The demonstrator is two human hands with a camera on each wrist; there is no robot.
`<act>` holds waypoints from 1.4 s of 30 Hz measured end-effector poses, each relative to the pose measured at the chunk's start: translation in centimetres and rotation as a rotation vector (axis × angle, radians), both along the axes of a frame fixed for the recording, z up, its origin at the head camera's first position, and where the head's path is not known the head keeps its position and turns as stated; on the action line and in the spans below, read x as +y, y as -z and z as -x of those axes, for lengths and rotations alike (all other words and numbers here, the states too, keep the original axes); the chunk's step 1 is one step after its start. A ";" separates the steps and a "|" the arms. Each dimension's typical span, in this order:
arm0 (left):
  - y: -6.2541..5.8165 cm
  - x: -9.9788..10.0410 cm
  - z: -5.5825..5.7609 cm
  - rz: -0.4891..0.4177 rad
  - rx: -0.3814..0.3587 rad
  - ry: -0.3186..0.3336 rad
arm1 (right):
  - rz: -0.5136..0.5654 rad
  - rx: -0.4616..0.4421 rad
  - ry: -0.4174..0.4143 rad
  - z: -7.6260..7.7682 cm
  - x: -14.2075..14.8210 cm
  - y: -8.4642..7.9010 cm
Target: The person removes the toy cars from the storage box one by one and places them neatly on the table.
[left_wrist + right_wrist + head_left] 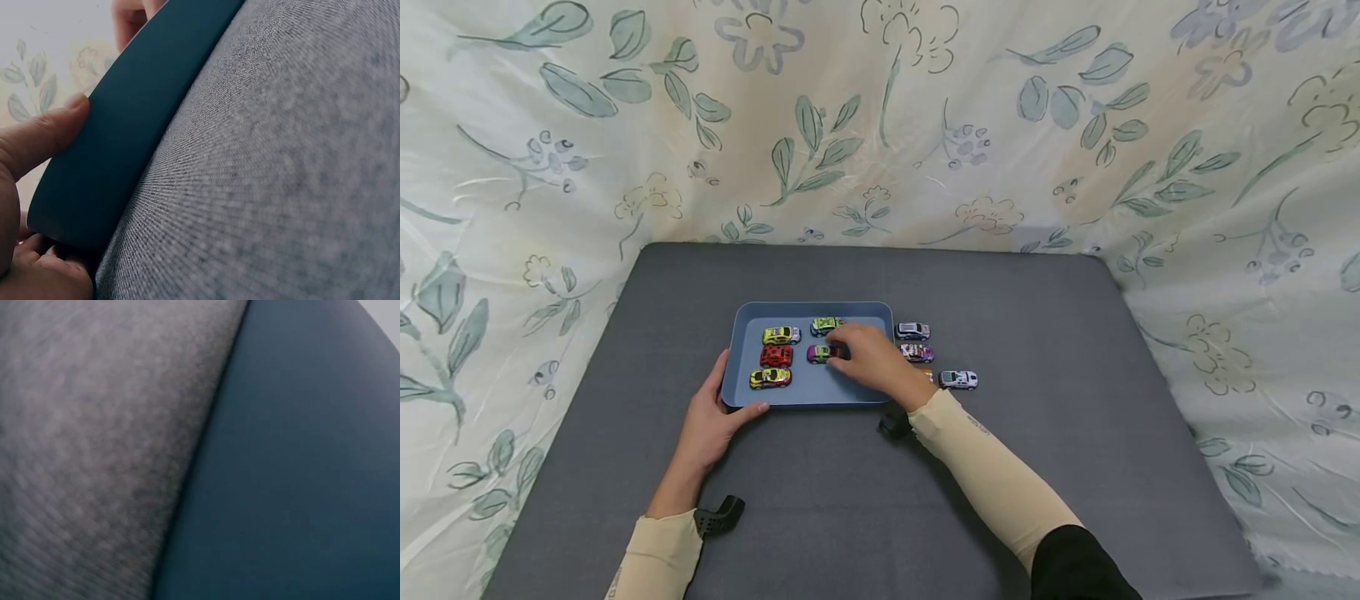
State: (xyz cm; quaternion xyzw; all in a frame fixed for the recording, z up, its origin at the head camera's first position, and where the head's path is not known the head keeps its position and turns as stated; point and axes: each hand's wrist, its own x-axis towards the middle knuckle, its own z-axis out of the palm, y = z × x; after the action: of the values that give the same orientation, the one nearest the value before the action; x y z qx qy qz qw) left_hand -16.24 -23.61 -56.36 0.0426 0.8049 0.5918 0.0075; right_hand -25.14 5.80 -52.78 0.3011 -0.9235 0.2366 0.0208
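In the head view, my left hand (709, 421) grips the front left corner of a blue tray (857, 397). Its thumb lies along the front rim; in the left wrist view the other fingers (59, 265) curl round the corner. Over the middle of the tray, my right hand (876, 360) pinches a purple and green toy car (817, 354), partly hidden by the fingers. Behind it stands a green toy car (826, 325). To the left, a yellow car (782, 335), a red car (777, 356) and a yellow-black car (771, 378) form a column.
Right of the tray, on the grey cloth (1037, 450), stand a dark silver car (913, 331), a purple-pink car (917, 353) and a white car (958, 380). An orange car is mostly hidden by my right wrist. A floral curtain (925, 167) hangs behind the table.
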 end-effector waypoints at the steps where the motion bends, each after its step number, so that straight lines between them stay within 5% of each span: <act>1: -0.1 0.0 0.0 -0.001 0.001 -0.001 | -0.004 0.004 0.000 0.0 0.0 0.0; 23: -1.2 -0.1 0.8 0.008 0.015 -0.017 | 0.012 0.049 -0.008 0.3 0.1 -2.2; 42: -0.8 0.0 -0.6 -0.017 -0.014 0.012 | 0.071 0.097 0.077 -3.6 4.5 -4.0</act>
State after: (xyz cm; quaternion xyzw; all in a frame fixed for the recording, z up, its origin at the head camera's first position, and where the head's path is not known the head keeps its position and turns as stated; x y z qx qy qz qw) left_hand -15.60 -23.65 -55.56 0.0435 0.7996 0.5987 0.0164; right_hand -21.58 10.28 -48.75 0.2755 -0.9233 0.2537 0.0852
